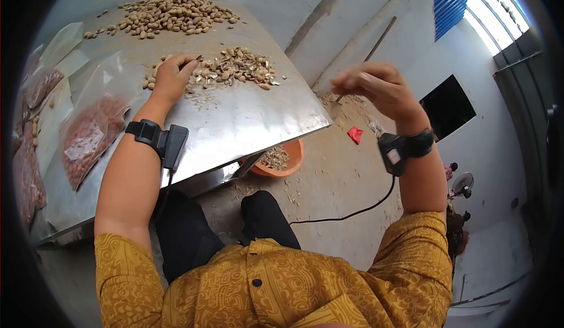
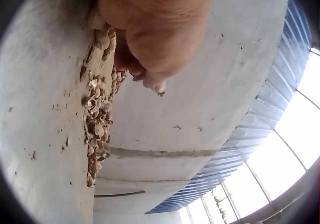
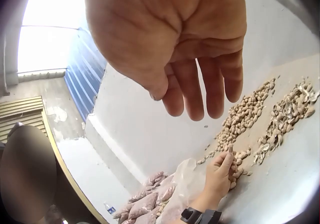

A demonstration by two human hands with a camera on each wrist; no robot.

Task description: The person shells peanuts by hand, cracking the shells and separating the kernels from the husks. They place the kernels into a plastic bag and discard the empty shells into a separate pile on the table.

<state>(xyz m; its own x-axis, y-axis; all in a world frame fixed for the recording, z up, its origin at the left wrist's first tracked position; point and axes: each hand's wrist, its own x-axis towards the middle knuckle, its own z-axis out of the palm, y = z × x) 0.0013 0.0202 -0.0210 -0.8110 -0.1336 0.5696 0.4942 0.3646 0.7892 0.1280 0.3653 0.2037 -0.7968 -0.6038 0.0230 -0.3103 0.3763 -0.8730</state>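
My left hand (image 1: pixel 171 80) is over the steel table at the near edge of the peanuts, with thumb and fingertips together. A small brownish bit that looks like peanut shell (image 2: pixel 161 93) shows at its fingertips in the left wrist view. Beside that hand lies a pile of cracked shells and peanuts (image 1: pixel 235 68). My right hand (image 1: pixel 376 87) hangs in the air beyond the table's right edge. Its fingers (image 3: pixel 194 91) are loosely bent, spread a little, and hold nothing.
A large heap of whole peanuts (image 1: pixel 176 15) lies at the table's far end. Clear bags of reddish kernels (image 1: pixel 97 134) sit along the left side. An orange basin (image 1: pixel 296 157) with shells stands on the floor under the table's edge (image 1: pixel 317 122). A red scrap (image 1: pixel 355 134) lies on the floor.
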